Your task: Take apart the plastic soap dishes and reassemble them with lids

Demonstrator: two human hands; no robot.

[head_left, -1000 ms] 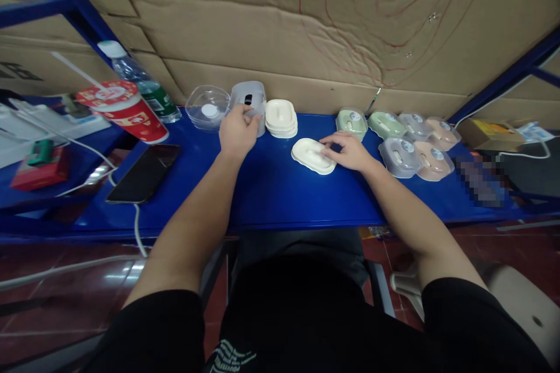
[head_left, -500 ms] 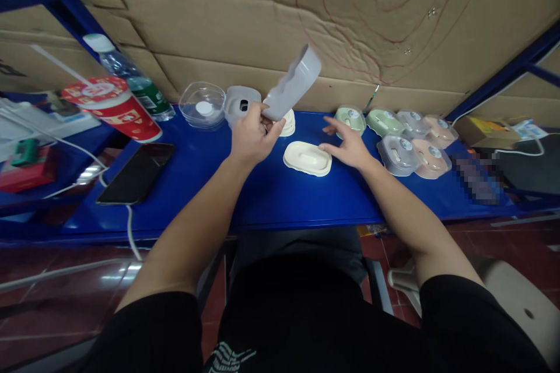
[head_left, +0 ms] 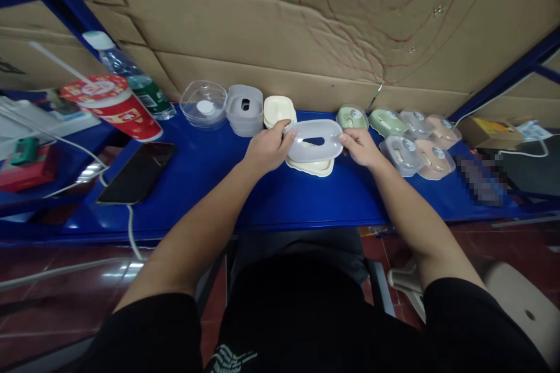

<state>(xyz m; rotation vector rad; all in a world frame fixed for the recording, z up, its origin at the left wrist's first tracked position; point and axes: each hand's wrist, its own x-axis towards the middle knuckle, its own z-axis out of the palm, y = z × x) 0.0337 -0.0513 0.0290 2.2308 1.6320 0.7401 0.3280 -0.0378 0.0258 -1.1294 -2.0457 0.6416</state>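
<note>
A translucent plastic tray with an oblong slot (head_left: 301, 154) is held level between my two hands. My left hand (head_left: 270, 148) pinches its left end, and my right hand (head_left: 359, 145) grips its right end. Just below the tray lies a cream plastic base (head_left: 321, 169), largely covered by it; whether the two touch I cannot tell. Behind my left hand stands a stack of cream bases (head_left: 279, 108). Left of that are a stack of translucent trays (head_left: 245, 119) and a stack of clear covers (head_left: 196, 106).
Several lidded boxes in green (head_left: 385, 122), grey (head_left: 401, 157) and peach (head_left: 436, 160) stand at the right. On the left are a phone (head_left: 136, 173), a red paper cup (head_left: 120, 111) with a straw and a bottle (head_left: 151, 93). A cardboard wall (head_left: 245, 29) closes off the back.
The translucent tray has come down and turned from steeply tilted to level over the cream base. My right hand has left the base's edge and taken the tray's right end.
</note>
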